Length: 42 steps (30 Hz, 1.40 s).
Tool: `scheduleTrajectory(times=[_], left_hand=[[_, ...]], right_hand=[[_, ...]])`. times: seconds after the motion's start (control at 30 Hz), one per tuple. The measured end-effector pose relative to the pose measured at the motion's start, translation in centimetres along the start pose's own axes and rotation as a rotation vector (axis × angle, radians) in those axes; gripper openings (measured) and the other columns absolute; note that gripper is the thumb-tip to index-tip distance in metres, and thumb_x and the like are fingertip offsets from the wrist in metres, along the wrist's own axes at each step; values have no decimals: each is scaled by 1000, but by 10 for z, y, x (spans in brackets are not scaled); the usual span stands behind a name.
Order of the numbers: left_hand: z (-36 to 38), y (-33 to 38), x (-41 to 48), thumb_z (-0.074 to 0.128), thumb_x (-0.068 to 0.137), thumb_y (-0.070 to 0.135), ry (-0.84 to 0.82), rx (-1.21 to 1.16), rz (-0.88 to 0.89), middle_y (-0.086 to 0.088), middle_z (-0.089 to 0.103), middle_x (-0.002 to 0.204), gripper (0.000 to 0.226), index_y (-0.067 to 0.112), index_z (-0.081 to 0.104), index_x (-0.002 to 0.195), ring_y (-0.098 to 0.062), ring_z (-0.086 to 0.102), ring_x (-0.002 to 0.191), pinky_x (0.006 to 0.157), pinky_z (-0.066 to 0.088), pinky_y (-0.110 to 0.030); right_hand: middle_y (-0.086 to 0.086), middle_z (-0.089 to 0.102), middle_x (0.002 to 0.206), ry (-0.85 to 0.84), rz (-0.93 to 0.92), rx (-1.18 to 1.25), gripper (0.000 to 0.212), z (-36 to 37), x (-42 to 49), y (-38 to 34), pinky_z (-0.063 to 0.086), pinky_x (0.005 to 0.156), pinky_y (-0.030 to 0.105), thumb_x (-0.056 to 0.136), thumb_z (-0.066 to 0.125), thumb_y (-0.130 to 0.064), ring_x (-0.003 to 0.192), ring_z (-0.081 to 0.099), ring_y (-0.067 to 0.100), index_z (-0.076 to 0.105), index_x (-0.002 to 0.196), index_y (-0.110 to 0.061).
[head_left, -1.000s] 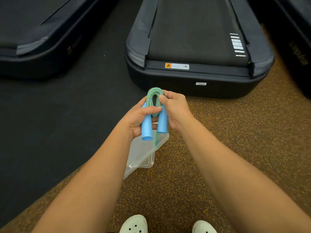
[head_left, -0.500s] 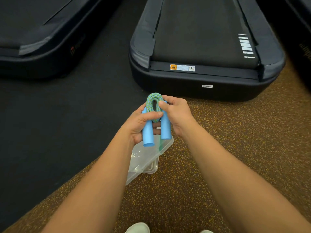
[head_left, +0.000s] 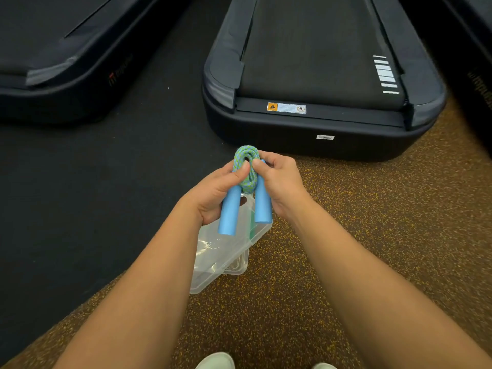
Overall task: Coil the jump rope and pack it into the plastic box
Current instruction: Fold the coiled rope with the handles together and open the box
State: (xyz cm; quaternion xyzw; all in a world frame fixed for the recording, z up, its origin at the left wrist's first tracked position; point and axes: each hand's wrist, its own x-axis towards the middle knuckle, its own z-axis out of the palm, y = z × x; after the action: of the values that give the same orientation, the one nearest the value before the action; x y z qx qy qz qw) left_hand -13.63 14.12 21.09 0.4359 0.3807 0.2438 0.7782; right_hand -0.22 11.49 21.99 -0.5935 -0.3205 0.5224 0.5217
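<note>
The jump rope [head_left: 246,166] is a tight coil of blue-green braided cord with two light blue foam handles hanging down side by side. My left hand [head_left: 213,193] grips the left handle, its thumb pressed on the coil. My right hand [head_left: 279,182] holds the right handle and pinches the coil from the other side. Directly below my hands, the clear plastic box [head_left: 221,257] lies on the floor, partly hidden by the handles and my left forearm. Its lid seems to rest loosely on top.
A dark treadmill [head_left: 319,83] stands just beyond my hands. Another treadmill [head_left: 53,54] is at the far left, and black matting [head_left: 93,195] runs between them. Brown speckled rubber floor [head_left: 359,235] lies under the box. My white shoes [head_left: 215,362] show at the bottom edge.
Both hands have kept their hold on the coiled rope. The view has tilted slightly, so my shoes slipped towards the bottom edge. My thumbs shifted a little on the coil.
</note>
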Motion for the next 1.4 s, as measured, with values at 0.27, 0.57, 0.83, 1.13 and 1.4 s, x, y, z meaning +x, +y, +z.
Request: scheduleTrajectory(times=[0.27, 0.57, 0.83, 1.13, 1.4], left_hand=[[8, 0, -1, 66, 81, 14, -37, -196, -25, -13, 67, 105, 39, 9, 60, 119, -26, 68, 93, 83, 56, -44], [4, -4, 2, 63, 80, 11, -17, -342, -20, -15, 67, 100, 39, 8, 57, 118, -27, 67, 89, 85, 55, -48], [7, -5, 4, 63, 80, 7, 63, -386, -60, -16, 68, 103, 44, 6, 55, 124, -29, 69, 91, 82, 56, -48], [5, -8, 5, 64, 82, 5, 148, -359, -78, -15, 70, 99, 36, 5, 59, 118, -28, 70, 89, 76, 58, -46], [5, -8, 5, 65, 80, 2, 249, -274, -51, -14, 72, 91, 28, 3, 62, 108, -26, 72, 82, 69, 58, -40]], right_hand=[[19, 71, 106, 1, 27, 24, 23, 6, -7, 1, 55, 89, 52, 93, 53, -8, 100, 69, 35, 69, 109, -7], [-4, 66, 125, -8, -7, -212, 60, 15, 2, 7, 46, 103, 47, 69, 48, -56, 116, 61, 19, 60, 123, -33], [2, 37, 154, -129, 99, -9, 49, 4, -2, 0, 32, 116, 42, 99, 43, -13, 139, 38, 20, 33, 147, -12], [-3, 34, 155, -169, 114, -10, 50, 2, -1, 6, 35, 114, 41, 100, 43, -19, 137, 41, 18, 30, 149, -19], [0, 42, 150, -132, 165, 162, 45, 3, 0, 17, 41, 110, 42, 99, 46, -18, 131, 49, 21, 41, 144, -20]])
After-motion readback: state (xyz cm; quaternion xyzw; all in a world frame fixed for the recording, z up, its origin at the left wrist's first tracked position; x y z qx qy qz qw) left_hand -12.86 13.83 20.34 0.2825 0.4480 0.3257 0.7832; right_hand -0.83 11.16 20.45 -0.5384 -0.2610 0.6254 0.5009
